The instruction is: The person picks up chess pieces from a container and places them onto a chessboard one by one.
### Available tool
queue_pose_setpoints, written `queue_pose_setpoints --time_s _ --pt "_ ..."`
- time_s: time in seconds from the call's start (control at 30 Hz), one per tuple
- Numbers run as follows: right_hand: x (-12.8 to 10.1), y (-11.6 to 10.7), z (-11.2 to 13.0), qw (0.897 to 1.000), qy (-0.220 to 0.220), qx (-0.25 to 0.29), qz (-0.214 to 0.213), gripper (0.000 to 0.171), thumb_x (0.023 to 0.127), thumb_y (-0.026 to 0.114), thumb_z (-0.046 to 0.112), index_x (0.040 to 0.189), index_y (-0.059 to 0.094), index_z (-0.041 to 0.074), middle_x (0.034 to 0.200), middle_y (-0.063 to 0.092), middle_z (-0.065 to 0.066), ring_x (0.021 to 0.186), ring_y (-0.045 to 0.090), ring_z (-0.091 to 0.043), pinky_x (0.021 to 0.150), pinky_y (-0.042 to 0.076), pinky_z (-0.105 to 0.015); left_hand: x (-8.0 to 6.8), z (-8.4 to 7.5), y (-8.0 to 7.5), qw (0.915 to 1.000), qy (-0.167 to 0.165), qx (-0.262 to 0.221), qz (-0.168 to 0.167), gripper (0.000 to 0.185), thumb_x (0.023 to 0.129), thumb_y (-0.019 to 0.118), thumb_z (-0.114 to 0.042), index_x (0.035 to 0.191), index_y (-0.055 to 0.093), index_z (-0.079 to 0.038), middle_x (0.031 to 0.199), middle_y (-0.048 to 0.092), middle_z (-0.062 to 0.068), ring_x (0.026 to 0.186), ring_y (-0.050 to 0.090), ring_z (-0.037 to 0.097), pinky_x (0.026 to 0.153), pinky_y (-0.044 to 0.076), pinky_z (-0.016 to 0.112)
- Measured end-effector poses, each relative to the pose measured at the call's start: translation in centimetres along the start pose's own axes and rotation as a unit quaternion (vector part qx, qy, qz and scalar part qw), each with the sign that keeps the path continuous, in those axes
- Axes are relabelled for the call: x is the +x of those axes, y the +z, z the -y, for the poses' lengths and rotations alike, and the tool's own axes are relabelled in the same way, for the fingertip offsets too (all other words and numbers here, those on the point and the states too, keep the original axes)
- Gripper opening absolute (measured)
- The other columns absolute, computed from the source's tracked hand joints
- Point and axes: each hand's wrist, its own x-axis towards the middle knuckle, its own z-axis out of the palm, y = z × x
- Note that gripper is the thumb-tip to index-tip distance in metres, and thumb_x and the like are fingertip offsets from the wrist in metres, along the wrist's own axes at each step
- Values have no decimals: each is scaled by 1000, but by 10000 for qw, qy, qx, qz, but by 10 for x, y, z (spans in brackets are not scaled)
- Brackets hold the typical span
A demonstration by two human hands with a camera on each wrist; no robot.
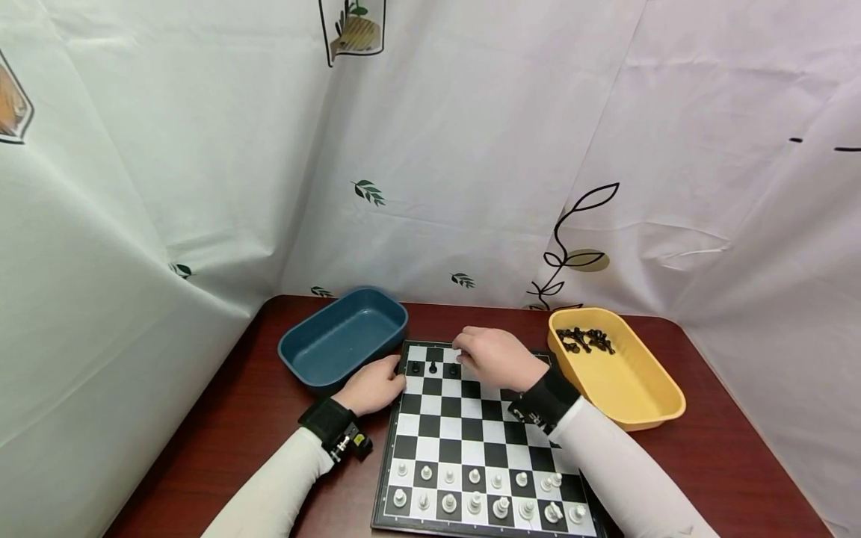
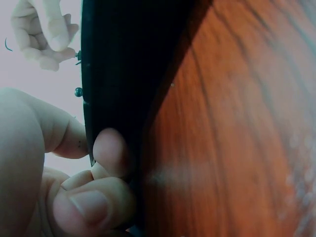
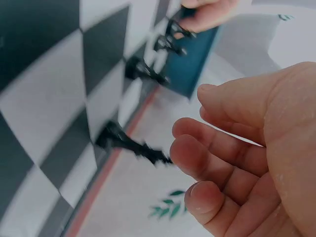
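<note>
Reddish-brown wooden counter [image 1: 729, 456] beneath, a tall black chess piece [image 3: 129, 143] stands on the black-and-white checkered board [image 1: 449, 427] by my loose, empty right hand [image 1: 499, 360]; my left hand [image 1: 372, 385] grips the board's edge. Apparently I'm setting out black; next likely calls for the yellow rectangular tub [image 1: 635, 392].

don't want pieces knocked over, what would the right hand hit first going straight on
The right hand would probably meet the tall black chess piece first, though depth is unclear.
</note>
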Motion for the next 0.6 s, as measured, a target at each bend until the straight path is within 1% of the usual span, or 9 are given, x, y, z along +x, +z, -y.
queue_pose_setpoints --time_s 0.13,0.17,0.3,0.43,0.6 --pt "-8 -14 -8 9995 181 60 -270 15 103 78 13 117 80 8 106 73 -2 88 71 -16 78 60 -37 0 -1 0 10000 23 20 0 37 104 58 -23 135 69 -6 89 65 -3 82 61 15 83 52 41" --pt "-10 -18 -10 9992 233 66 -325 15 103 78 14 117 80 8 106 72 -2 89 72 -16 79 60 -37 1 -1 0 10000 -17 21 14 36 104 58 -23 135 69 -7 88 65 -4 82 61 15 84 52 41" --pt "-19 -30 -19 9978 390 102 -520 17 104 78 15 119 79 7 108 72 -3 91 72 -19 81 61 -41 0 -1 0 10000 -30 -19 -10 38 105 59 -23 138 69 -7 93 67 -4 84 62 14 85 53 41" --pt "-28 -40 -27 9961 543 188 -670 18 104 77 15 120 78 5 108 71 -4 93 71 -21 83 60 -43 -2 -2 0 10000 -10 -21 -23 41 104 58 -22 140 69 -5 96 69 -3 85 62 14 85 53 40" --pt "-43 -52 -39 9931 843 181 -789 19 105 77 15 120 78 4 105 70 -5 89 69 -21 81 59 -44 -2 -2 0 10000 -30 -26 -20 42 104 59 -21 142 68 -4 98 69 -2 86 62 14 87 53 41"
